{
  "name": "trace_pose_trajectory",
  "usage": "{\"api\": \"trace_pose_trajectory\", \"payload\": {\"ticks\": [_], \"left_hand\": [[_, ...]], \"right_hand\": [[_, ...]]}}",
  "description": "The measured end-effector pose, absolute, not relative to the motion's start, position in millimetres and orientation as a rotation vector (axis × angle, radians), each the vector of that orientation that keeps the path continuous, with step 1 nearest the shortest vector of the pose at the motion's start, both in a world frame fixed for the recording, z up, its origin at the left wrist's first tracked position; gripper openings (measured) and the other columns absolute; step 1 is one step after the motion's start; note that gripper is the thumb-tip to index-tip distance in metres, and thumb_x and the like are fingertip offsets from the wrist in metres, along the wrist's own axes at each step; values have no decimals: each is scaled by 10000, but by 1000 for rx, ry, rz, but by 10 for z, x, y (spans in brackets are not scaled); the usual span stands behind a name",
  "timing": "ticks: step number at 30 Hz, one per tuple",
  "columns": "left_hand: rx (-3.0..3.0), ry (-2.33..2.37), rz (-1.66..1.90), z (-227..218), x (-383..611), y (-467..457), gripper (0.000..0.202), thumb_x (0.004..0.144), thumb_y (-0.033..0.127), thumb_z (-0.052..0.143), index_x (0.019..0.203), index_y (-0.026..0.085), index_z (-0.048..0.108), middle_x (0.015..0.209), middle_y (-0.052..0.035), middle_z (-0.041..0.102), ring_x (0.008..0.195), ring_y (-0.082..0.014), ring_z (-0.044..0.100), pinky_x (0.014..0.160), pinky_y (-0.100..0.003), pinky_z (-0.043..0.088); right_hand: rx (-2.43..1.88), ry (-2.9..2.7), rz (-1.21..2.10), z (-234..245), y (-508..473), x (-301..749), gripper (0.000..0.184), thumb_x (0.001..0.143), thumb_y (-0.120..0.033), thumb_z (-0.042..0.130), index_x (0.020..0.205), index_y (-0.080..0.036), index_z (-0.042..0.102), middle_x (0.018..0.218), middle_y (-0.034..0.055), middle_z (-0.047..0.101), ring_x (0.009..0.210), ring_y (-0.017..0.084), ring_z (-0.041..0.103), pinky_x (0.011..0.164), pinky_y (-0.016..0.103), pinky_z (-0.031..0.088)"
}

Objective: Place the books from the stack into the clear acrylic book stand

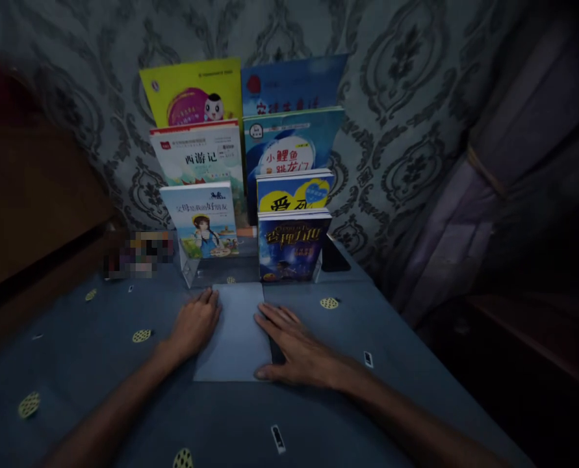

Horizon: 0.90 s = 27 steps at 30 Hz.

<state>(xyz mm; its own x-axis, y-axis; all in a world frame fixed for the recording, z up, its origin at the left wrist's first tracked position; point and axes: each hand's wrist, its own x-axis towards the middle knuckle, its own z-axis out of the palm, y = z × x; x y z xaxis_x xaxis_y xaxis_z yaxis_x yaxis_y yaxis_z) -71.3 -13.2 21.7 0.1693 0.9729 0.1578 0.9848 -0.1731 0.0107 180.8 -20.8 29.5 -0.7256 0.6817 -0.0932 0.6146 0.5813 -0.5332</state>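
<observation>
A pale, blank, book-sized sheet or thin booklet (235, 338) lies flat on the cloth-covered table in front of me; I cannot tell which it is. Along its left edge rests my left hand (197, 322), fingers close together and slightly bent, its thumb hidden. My right hand (294, 348) lies at the right edge with fingers stretched out and the thumb apart, touching the lower right corner. Something dark shows beneath the right palm. Just beyond, a clear stand (188, 270) bears two columns of upright books, with a girl-cover book (206, 224) and a dark blue book (292, 250) in front.
Higher tiers hold a yellow book (192, 84), a white-and-green book (199, 156) and a teal book (294, 140). A dark flat object (335, 255) lies right of the stand. Patterned wallpaper (406, 58) rises behind; a tied curtain (464, 201) hangs at right.
</observation>
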Motion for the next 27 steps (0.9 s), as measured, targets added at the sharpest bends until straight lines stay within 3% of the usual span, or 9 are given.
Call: {"api": "trace_pose_trajectory", "payload": {"ticks": [3,6,10,12,16,19,23,27], "left_hand": [[-2401,-2000,-486,98,-757,-68,372,940,203,480,1291,149,590,1332,-182,618,1244,-320,575,1058,-480,426],[-2457,-2210,-1063,34,-849,55,447,843,209,591,1286,151,597,1258,-146,662,1197,-304,600,1057,-445,435],[-2164,-2595,-2083,61,-1005,200,524,703,189,735,1209,130,615,1215,-150,669,1154,-283,627,949,-352,511],[-1989,-2716,-2376,103,-1073,209,506,659,190,788,1135,120,629,1159,-151,681,1076,-259,659,861,-305,536],[-2187,-2836,-2457,152,-1130,107,502,662,239,813,1112,139,616,1008,-95,703,796,-177,680,653,-256,542],[-2276,-2911,-2492,111,-1079,7,542,672,273,817,1149,170,584,856,-32,694,672,-155,657,597,-253,531],[-2593,-2807,-2486,70,-953,-85,591,634,294,851,1157,167,605,876,-44,704,740,-187,684,661,-264,543],[-2950,-2482,-2415,186,-882,-148,686,644,390,855,1249,209,586,1005,-62,711,860,-221,691,735,-291,543]], "right_hand": [[-1105,-2674,823,294,-190,1789,1025,762,-620,720,1547,-129,280,1630,198,137,1517,356,103,1223,562,85],[-1114,-2665,841,299,-183,1783,1032,746,-614,736,1545,-138,288,1628,193,149,1515,361,113,1223,567,89],[-1100,-2656,860,315,-194,1791,1033,755,-657,701,1549,-154,274,1633,176,134,1519,346,105,1227,550,68],[-1122,-2662,871,315,-196,1794,1042,757,-674,686,1549,-140,268,1635,176,123,1522,340,91,1230,537,60],[-1136,-2659,881,279,-183,1803,1058,750,-721,655,1551,-150,264,1637,174,115,1521,348,82,1227,547,64],[-1104,-2654,861,253,-174,1816,1043,762,-753,613,1552,-165,269,1638,171,134,1519,348,101,1226,545,70],[-1093,-2651,849,212,-187,1833,970,815,-735,557,1550,-162,287,1639,173,140,1521,340,98,1227,535,76],[-1186,-2443,855,53,-159,1821,945,826,-591,629,1577,-204,207,1657,138,91,1522,330,112,1217,544,148]]}}
